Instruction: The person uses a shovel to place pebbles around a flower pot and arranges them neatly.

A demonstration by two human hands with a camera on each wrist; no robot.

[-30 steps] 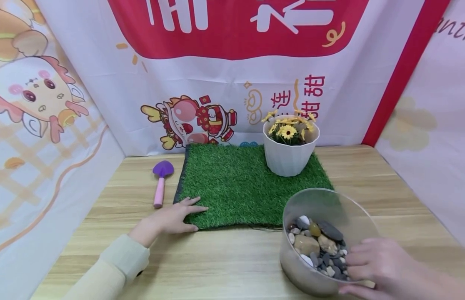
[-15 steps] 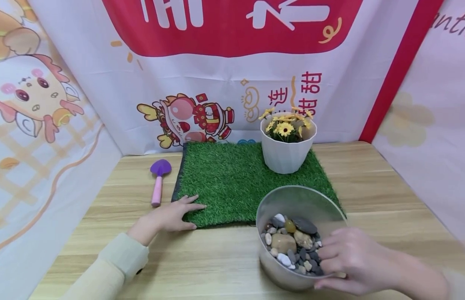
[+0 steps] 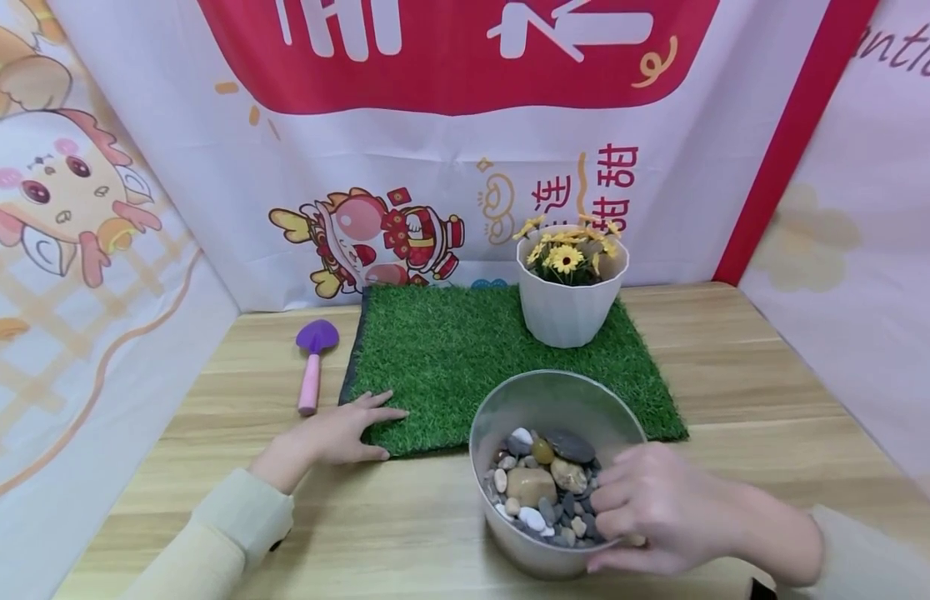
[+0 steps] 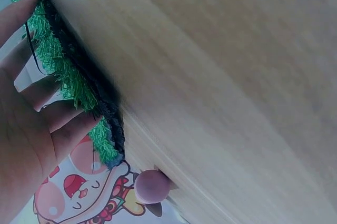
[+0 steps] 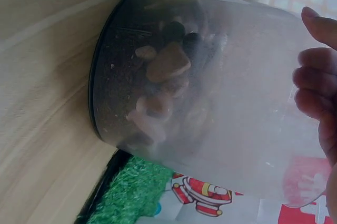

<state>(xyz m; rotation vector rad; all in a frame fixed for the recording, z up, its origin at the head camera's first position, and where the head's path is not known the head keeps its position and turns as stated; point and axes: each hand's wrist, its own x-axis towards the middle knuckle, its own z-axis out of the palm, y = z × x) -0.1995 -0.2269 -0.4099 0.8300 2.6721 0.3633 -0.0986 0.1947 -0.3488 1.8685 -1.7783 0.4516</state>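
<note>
Grasping a translucent container by its four-o'clock rim, the right hand holds it and its stones near the six-o'clock edge of the green mat; the left hand, grip loose, touches the mat's eight-o'clock corner.

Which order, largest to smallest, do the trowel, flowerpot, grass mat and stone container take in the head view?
1. Grass mat
2. Stone container
3. Flowerpot
4. Trowel
The container is nearer the camera than the flowerpot, so their real order is unsure.
</note>
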